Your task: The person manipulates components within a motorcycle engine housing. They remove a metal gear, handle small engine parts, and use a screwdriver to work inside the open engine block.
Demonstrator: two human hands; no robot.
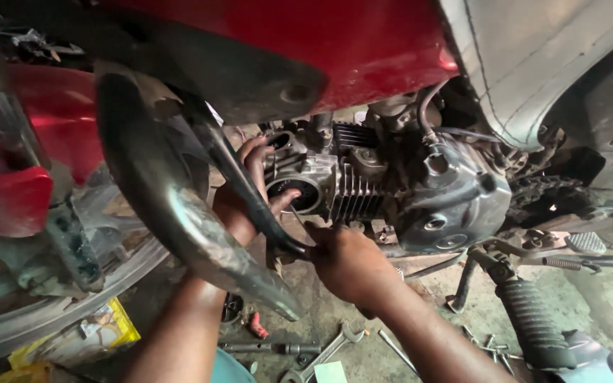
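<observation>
Under the red bodywork (299, 42) of a motorcycle, both hands work at the engine's cylinder head (306, 177); left hand (246, 188) reaches up from below, passing behind the black curved guard (172, 206), fingers (255, 152) curled against the left face of the head, thumb tip at the round black-ringed opening (299, 195); it presses on metal, whether it pinches anything I cannot tell; right hand (345, 262) sits just below the finned cylinder (356, 195), closed into a loose fist around a thin tool or rod whose tip points up toward the round opening; the tool itself is mostly hidden by the fingers, kind not readable; a narrow black tube (250, 195) crosses in front of the left wrist and ends beside the right knuckles; right of the cylinder sits the grey crankcase cover (455, 202), with hoses above it and a chain (548, 191) farther right; near right, a ribbed black rubber footpeg (530, 319); far left, the front tyre (58, 312) and wheel rim, blurred; on the concrete floor (299, 298) near the forearms lie an open-ended spanner (328, 351), a socket bar (271, 347), a small red piece (257, 328), loose bits near the footpeg, and a yellow packet (108, 330) at near left.
</observation>
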